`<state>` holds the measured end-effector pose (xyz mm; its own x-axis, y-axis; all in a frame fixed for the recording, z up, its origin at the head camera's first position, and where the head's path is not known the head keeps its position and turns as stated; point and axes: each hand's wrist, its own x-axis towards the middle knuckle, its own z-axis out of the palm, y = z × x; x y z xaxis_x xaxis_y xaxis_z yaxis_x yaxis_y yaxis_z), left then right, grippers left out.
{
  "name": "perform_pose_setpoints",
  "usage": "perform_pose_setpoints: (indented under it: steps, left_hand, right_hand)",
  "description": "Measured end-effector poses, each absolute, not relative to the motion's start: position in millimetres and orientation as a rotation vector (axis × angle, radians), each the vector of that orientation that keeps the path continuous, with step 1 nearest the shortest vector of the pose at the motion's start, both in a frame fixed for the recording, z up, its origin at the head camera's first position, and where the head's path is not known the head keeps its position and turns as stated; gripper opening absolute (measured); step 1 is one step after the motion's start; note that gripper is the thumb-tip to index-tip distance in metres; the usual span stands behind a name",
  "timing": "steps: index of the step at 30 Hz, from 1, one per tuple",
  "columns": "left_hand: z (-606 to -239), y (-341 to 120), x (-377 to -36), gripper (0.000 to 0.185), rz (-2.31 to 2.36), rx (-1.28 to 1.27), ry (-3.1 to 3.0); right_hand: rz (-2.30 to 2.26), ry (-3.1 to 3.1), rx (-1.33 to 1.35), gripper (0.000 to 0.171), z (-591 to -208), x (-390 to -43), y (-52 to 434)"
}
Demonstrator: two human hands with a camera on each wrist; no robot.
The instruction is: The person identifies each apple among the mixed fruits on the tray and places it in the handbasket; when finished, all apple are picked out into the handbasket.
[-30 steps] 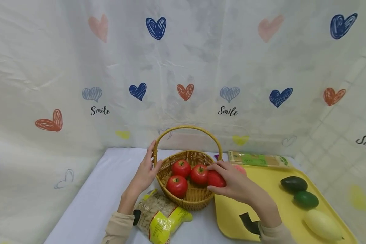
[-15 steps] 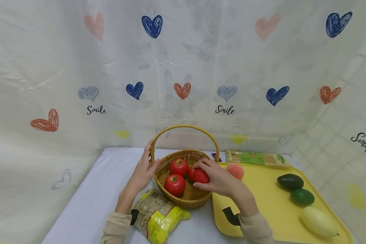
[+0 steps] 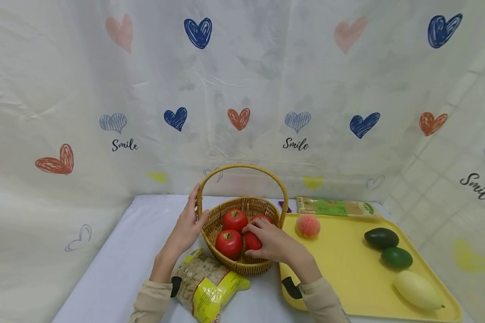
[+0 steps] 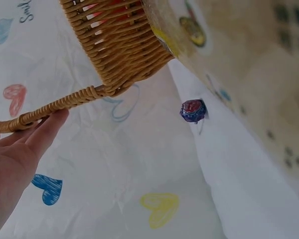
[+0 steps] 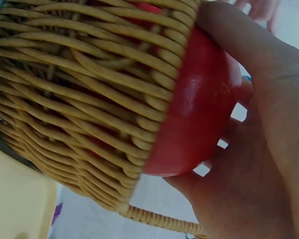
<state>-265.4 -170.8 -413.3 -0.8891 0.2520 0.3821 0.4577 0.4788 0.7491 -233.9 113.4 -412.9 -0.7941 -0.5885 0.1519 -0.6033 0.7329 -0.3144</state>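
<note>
Right hand (image 3: 268,242) grips a red tomato (image 3: 252,241) inside the wicker basket (image 3: 230,264) on the counter (image 3: 121,269). Left hand (image 3: 186,226), fingers straight, rests against the basket handle (image 3: 242,168).

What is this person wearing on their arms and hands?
Both hands, the left hand and the right hand, are bare: no gloves or rings show. Each arm has a beige long sleeve, and a dark device sits at each wrist.

Glossy red tomato (image 3: 252,241) low inside wicker basket (image 3: 218,226), beside three others.
</note>
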Motion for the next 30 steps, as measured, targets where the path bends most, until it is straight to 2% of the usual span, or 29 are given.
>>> perform_pose_setpoints:
  steps: [10, 18, 21, 27, 30]
  left_hand:
    - [-417, -170, -266, 0.078, -1.403, -0.608, -2.505]
    - [-414, -172, -267, 0.077, -1.371, -0.596, -2.514]
    - [-414, -172, -267, 0.077, -1.364, -0.603, -2.516]
    - [-414, -173, -269, 0.077, -1.354, -0.611, -2.521]
    - [-414, -173, -269, 0.077, -1.360, -0.607, -2.518]
  right_hand:
    - [0.470, -2.938, 1.021, 0.044, -416, -238, 105]
    - [0.260, -3.130, 0.982, 0.048, -398, -248, 88]
    - [0.109, -3.188, 0.938, 0.057, -393, -250, 81]
    - [-0.150, -3.281, 0.832, 0.093, -385, -254, 67]
    - [-0.213, -3.316, 0.786, 0.097, -384, -255, 62]
